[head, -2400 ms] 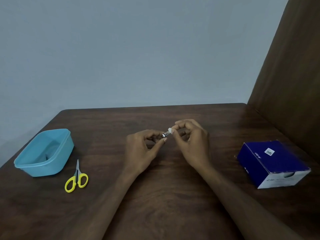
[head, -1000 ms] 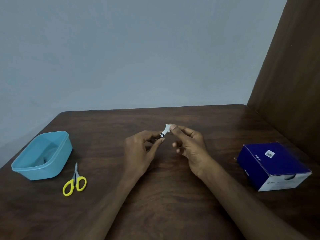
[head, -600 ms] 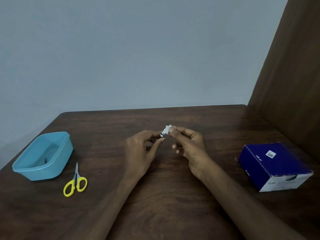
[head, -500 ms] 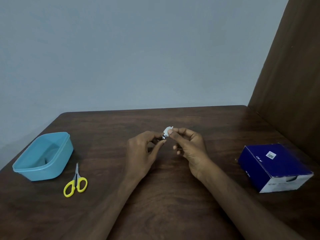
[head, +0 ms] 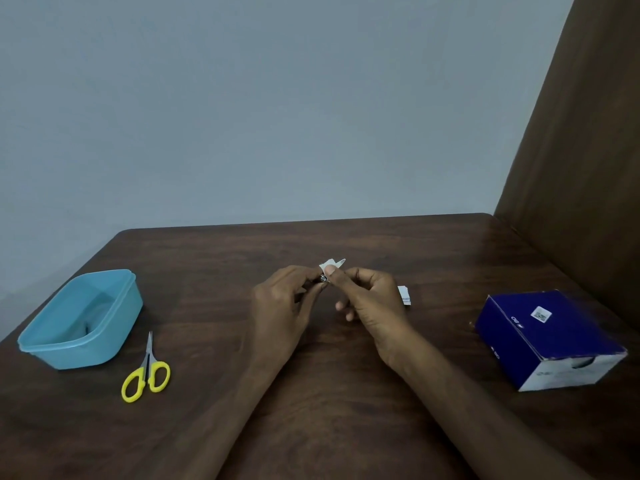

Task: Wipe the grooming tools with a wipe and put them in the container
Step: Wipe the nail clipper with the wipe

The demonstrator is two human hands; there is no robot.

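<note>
Above table: left hand pinches clipper, right hand pinches wipe.

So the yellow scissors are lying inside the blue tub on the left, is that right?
Not quite. The head view shows the yellow scissors lying on the table beside the blue tub, just to its right, not inside it. The tub is on the left.

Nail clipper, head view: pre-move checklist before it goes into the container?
1. Left hand grips the small metal tool: ok.
2. Right hand pinches the wipe against it: ok.
3. Tool wiped all over: cannot tell, mostly hidden.
4. Blue container open on top: ok.
5. Path left to the container free; scissors lie in front of it, not between: ok.
6. Scissors wiped: cannot tell.
</note>
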